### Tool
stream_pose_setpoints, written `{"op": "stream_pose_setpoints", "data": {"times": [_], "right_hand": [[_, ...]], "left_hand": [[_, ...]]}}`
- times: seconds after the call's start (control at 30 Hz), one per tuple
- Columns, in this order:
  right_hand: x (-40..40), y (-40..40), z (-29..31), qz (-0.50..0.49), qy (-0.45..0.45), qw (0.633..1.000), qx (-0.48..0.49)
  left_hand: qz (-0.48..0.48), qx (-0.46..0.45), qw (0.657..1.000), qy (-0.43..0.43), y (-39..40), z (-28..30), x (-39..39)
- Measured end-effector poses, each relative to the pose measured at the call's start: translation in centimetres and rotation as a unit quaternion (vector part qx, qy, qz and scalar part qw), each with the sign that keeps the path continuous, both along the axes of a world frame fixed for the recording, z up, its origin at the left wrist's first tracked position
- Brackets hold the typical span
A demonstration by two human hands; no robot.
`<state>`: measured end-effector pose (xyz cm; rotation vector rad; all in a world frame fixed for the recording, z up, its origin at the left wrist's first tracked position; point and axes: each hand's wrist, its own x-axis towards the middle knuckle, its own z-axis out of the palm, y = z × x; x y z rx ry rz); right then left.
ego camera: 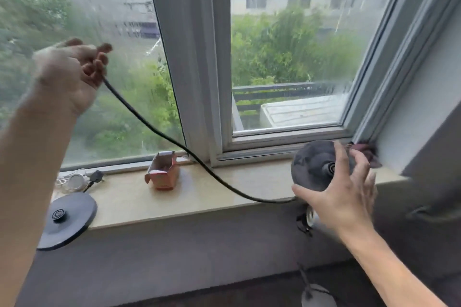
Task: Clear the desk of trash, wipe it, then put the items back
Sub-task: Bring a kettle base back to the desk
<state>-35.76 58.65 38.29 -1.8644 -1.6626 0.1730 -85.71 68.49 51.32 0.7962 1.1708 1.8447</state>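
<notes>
Kettle base (316, 166) tilted up at right end of counter (199, 194), right hand (341, 197) gripping its rim. Black cord (159, 129) runs left and up to left hand (72, 70), fingers curled round it, likely kept taut to avoid snagging. Open orange carton (163, 173) sits under it; second base (67, 219) far left.

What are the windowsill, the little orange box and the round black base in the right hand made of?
Windowsill: probably polished stone or a stone-look slab, beige and glossy. Box: thin cardboard, with creased open flaps. Base held by the right hand: likely matte dark plastic, smooth and moulded.
</notes>
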Motion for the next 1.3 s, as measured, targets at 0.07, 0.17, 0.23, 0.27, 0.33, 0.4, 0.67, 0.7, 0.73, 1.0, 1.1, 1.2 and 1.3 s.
{"op": "stream_pose_setpoints", "data": {"times": [0.07,0.17,0.23,0.27,0.33,0.4,0.67,0.7,0.73,1.0,1.1,1.2,1.3], "right_hand": [[2.9,-0.6,-1.3,-0.019,-0.005,1.0,-0.014],[6.3,-0.9,-2.5,-0.04,-0.015,0.999,-0.02],[8.3,-1.0,-2.7,-0.045,-0.024,0.998,-0.02],[9.4,-1.2,-2.7,-0.048,-0.032,0.998,-0.016],[11.6,-1.7,-2.8,-0.053,-0.046,0.998,0.001],[13.9,-2.3,-2.9,-0.062,-0.046,0.997,0.018],[22.6,-5.3,-3.9,-0.066,-0.048,0.996,0.031],[23.6,-5.8,-4.2,-0.071,-0.046,0.996,0.026],[24.5,-6.3,-4.6,-0.076,-0.042,0.996,0.019],[31.2,-10.2,-8.4,-0.178,-0.006,0.983,-0.04],[33.2,-11.5,-9.5,-0.23,-0.001,0.97,-0.072],[34.8,-12.5,-10.1,-0.279,0.006,0.954,-0.108],[36.4,-13.2,-10.4,-0.335,0.021,0.932,-0.136]], "left_hand": [[0.001,0.025,1.0,-0.01,-3.5,0.5,8.6],[-0.068,-0.003,0.991,0.112,-7.8,1.1,20.8],[-0.089,-0.046,0.984,0.149,-8.2,-0.6,24.9],[-0.089,-0.067,0.982,0.153,-8.5,-1.3,26.6],[-0.104,-0.085,0.981,0.141,-9.3,-2.1,30.0],[-0.127,-0.09,0.977,0.144,-10.1,-3.0,33.3],[-0.289,-0.121,0.939,0.144,-11.8,-5.1,45.5],[-0.309,-0.123,0.93,0.154,-11.9,-5.3,47.0],[-0.327,-0.127,0.923,0.162,-11.9,-5.6,48.4],[-0.425,-0.134,0.849,0.284,-10.8,-9.1,57.9],[-0.472,-0.113,0.821,0.301,-9.6,-10.2,61.5],[-0.508,-0.089,0.789,0.335,-8.0,-11.3,65.1],[-0.539,-0.063,0.759,0.359,-6.7,-12.2,68.6]]}}
